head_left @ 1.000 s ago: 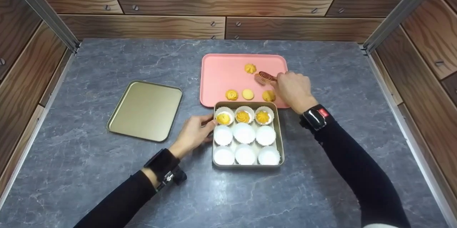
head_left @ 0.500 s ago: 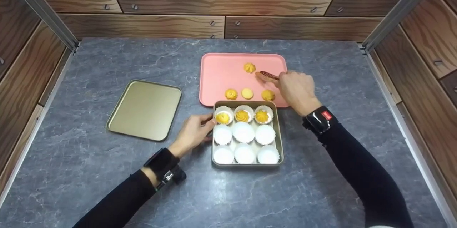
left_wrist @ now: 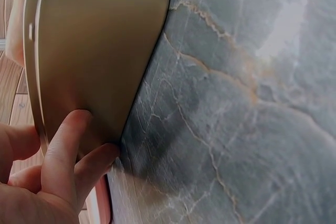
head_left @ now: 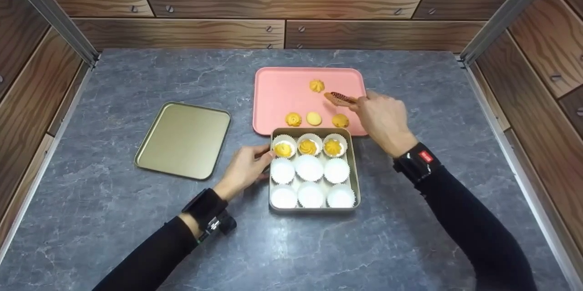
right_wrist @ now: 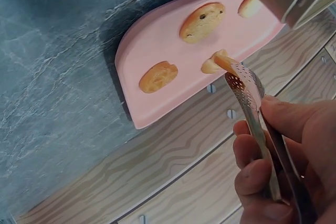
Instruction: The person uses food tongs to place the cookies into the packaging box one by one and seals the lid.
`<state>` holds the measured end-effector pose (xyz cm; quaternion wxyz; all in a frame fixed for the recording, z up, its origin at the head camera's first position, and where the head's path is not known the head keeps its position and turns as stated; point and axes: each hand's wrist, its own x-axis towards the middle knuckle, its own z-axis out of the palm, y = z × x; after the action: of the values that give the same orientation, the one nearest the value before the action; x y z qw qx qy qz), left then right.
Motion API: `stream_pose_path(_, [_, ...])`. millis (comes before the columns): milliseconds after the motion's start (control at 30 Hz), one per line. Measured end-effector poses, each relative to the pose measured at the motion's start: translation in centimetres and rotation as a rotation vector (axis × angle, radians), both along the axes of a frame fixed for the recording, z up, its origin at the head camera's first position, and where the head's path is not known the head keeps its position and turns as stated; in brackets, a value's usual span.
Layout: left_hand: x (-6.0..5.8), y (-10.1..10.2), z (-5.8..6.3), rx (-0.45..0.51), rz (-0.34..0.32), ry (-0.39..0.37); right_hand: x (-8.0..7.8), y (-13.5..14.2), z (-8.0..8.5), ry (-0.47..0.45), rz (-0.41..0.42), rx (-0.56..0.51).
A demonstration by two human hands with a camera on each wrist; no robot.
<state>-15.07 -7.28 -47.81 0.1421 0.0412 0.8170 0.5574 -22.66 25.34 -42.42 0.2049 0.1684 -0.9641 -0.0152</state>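
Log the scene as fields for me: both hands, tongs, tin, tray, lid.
Left hand: touching the left side of the tin
Right hand: holding the tongs
Tongs: tips over the pink tray; cookie between them unclear
Tin: three yellow cookies in the far row; six white paper cups show none
Pink tray: beyond the tin, at least four cookies
Lid: flat, left of the tin

both sleeves (head_left: 150, 249) cropped, tongs (right_wrist: 255, 127) partly hidden
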Motion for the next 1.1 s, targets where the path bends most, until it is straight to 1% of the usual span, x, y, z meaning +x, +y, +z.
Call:
stream_pose_path(133, [-0.1, -0.1, 0.1, -0.005, 0.003, -0.012, 0.8, 0.1, 0.3, 0.045, 0.041, -0.005])
stream_pose_path(367, [0.2, -0.4, 0.1, -0.005, 0.014, -0.038, 2.2, -0.1, 0.7, 0.059, 0.106, -0.023])
stream_pose_path(600, [0.2, -0.6, 0.2, 0.006, 0.024, -0.037, 3.5, -0.2, 0.9, 0.135, 0.211, -0.059])
stream_pose_path(733, [0.2, -0.7, 0.4, 0.012, 0.039, -0.043, 4.2, -0.6, 0.7, 0.146, 0.271, -0.045])
stream_pose_path(867, [0.3, -0.5, 0.3, 0.024, 0.043, -0.048, 5.1, -1.0, 0.5, 0.141, 0.317, -0.019])
stream_pose_path(1000, [0.3, -0.2, 0.1, 0.041, 0.048, -0.058, 5.7, -1.5, 0.2, 0.108, 0.405, 0.008])
stream_pose_path(1100, [0.2, 0.1, 0.1, 0.065, 0.043, -0.084, 6.0, -1.7, -0.1, 0.123, 0.501, 0.025])
